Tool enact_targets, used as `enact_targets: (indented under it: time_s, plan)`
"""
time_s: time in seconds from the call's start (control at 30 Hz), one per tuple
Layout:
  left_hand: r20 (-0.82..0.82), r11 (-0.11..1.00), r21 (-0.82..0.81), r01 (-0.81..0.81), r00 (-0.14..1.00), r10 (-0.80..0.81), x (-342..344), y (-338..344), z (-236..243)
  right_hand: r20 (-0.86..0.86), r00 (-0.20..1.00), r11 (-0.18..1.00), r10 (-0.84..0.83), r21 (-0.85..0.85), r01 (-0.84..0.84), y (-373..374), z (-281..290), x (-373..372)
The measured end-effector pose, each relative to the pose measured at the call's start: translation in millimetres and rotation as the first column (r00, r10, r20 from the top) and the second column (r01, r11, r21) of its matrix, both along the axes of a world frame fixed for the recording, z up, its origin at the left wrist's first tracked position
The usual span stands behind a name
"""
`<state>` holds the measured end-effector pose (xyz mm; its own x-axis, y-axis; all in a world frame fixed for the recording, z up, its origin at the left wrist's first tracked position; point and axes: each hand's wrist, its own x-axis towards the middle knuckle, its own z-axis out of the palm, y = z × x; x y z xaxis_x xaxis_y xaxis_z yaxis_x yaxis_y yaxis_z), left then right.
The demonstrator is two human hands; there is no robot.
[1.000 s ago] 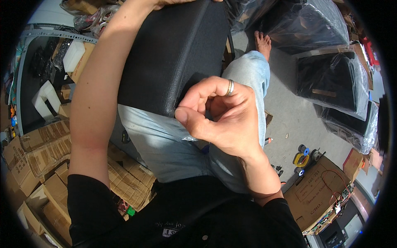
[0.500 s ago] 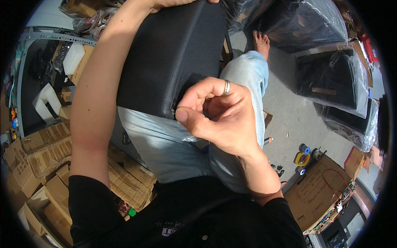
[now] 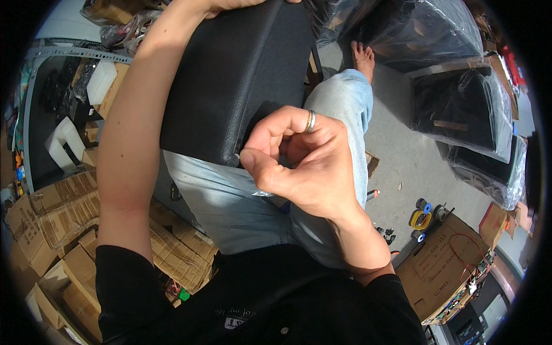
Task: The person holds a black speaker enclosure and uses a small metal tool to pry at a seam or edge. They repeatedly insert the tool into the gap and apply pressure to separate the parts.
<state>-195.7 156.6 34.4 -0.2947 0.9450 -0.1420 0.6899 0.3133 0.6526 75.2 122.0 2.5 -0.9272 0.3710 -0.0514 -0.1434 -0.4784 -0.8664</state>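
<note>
A black, textured box (image 3: 224,86) with a rounded edge rests tilted over my jeans (image 3: 201,195). My left hand (image 3: 241,4) grips its far end at the top border of the view, its fingers mostly cut off. My right hand (image 3: 293,155), with a ring on one finger, is curled, thumb and index pinched at the box's lower corner, where a small pale bit shows. Whether the fingertips hold that bit or the corner itself is hard to make out. A scrap of clear plastic (image 3: 261,192) shows below that hand.
Plastic-wrapped black boxes (image 3: 454,109) stand along the right. A cardboard box (image 3: 437,264) with wires and a circuit board lies lower right, near several spools (image 3: 420,207) on the floor. Flattened cartons (image 3: 52,218) fill the lower left; a metal rack (image 3: 34,69) stands upper left.
The box's lower corner and my right hand have shifted slightly leftward, the corner a little downward. The pale bit at that corner shows more plainly. The pinched grip holds its shape.
</note>
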Motion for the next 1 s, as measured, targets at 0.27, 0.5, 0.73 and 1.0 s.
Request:
enact_targets:
  time_s: [0.27, 0.5, 0.73, 1.0]
  plan:
    - [0.052, 0.999, -0.049, -0.012, 0.999, 0.014, -4, 4, -2, -0.036, 0.999, 1.0, -0.017, 0.012, 0.017, -3, 0, -1]
    - [0.058, 0.999, -0.038, -0.014, 0.998, 0.016, 3, 1, 5, -0.027, 1.0, 1.0, -0.009, 0.017, 0.01, -1, -2, 1]
    - [0.004, 1.0, -0.021, -0.012, 1.0, 0.012, -4, 2, -3, -0.209, 0.974, 0.908, -0.087, 0.386, 0.164, 2, -11, 3]
    - [0.001, 0.999, -0.037, 0.001, 1.0, -0.001, -6, 1, -3, -0.408, 0.899, 0.539, -0.159, 0.727, 0.425, 3, -1, 4]
